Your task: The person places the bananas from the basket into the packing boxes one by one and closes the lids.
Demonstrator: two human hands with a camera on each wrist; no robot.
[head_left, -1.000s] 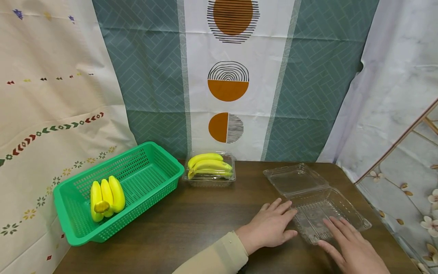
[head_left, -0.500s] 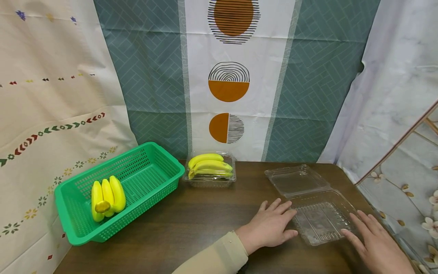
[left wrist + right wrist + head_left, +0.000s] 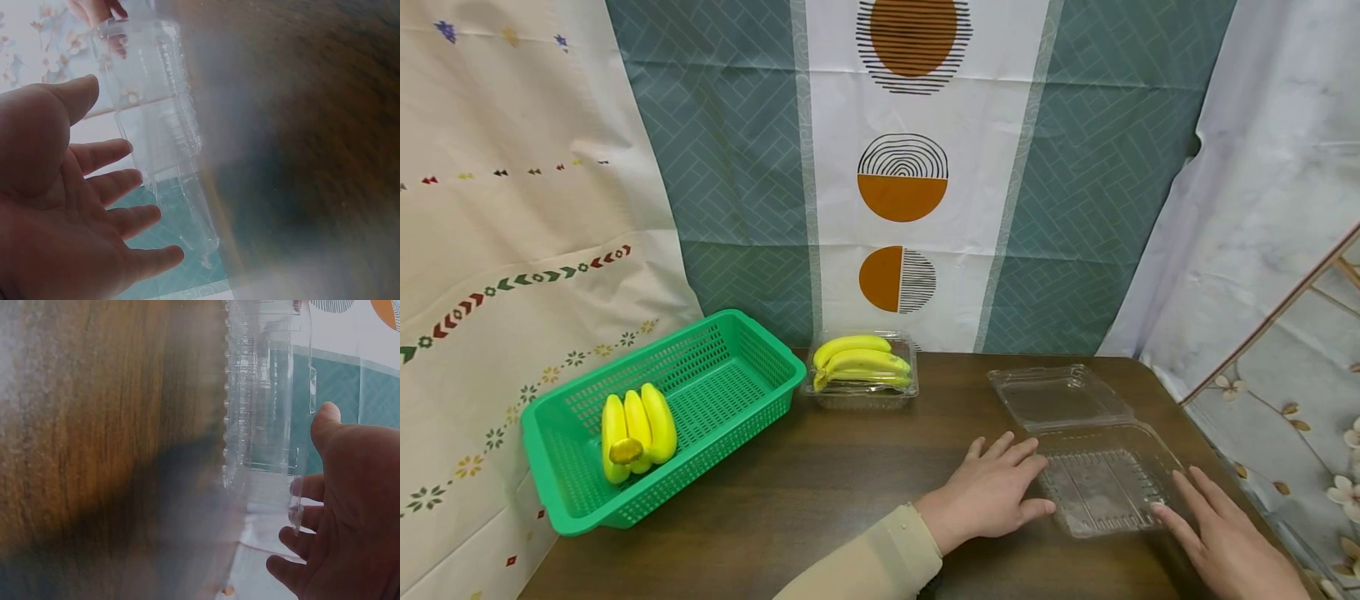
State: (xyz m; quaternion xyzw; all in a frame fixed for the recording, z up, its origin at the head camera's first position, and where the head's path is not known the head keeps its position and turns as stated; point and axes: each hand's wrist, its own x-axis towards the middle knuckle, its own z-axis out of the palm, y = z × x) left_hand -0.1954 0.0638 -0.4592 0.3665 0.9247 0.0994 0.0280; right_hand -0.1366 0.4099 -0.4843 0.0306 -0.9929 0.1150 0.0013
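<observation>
While my right grip (image 3: 1225, 537) lies spread, fingers straight, at the right edge of a clear plastic container (image 3: 1101, 492), my left grip (image 3: 981, 500) is spread too, its fingertips at the opposite edge; I cannot tell whether every fingertip touches the plastic. A beige sleeve (image 3: 880, 550) shows behind my left grip. The container sits on the brown tabletop (image 3: 850, 483) between both grips, its lid (image 3: 1060, 396) folded back beyond them. Well to the left of my left grip stands a green basket (image 3: 711, 400), with a bunch of bananas (image 3: 637, 433) inside. Farther out, ahead and left of that grip, a clear box (image 3: 859, 402) holds more bananas (image 3: 867, 362). Patterned cloth (image 3: 737, 167) hangs past everything.
</observation>
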